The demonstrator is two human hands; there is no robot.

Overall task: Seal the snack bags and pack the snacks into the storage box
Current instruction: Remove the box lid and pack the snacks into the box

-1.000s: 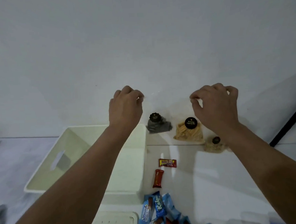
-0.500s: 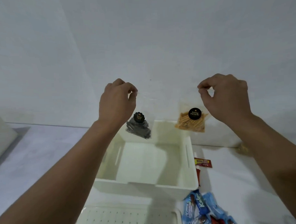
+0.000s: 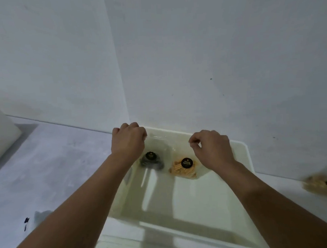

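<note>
Bags [image 3: 183, 168] now hanging upright inside box [image 3: 248, 158]

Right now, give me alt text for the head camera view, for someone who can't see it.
Two bare hands lower clear snack bags into a white storage box: the left hand pinches the dark snack bag, the right hand the orange stick snack bag. A third bag lies blurred outside the box at right.

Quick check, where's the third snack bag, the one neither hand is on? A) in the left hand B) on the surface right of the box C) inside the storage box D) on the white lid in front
B: the third snack bag lies blurred on the surface outside the storage box, to its right, while the dark-snack bag and the orange-snack bag are in the box.
</note>
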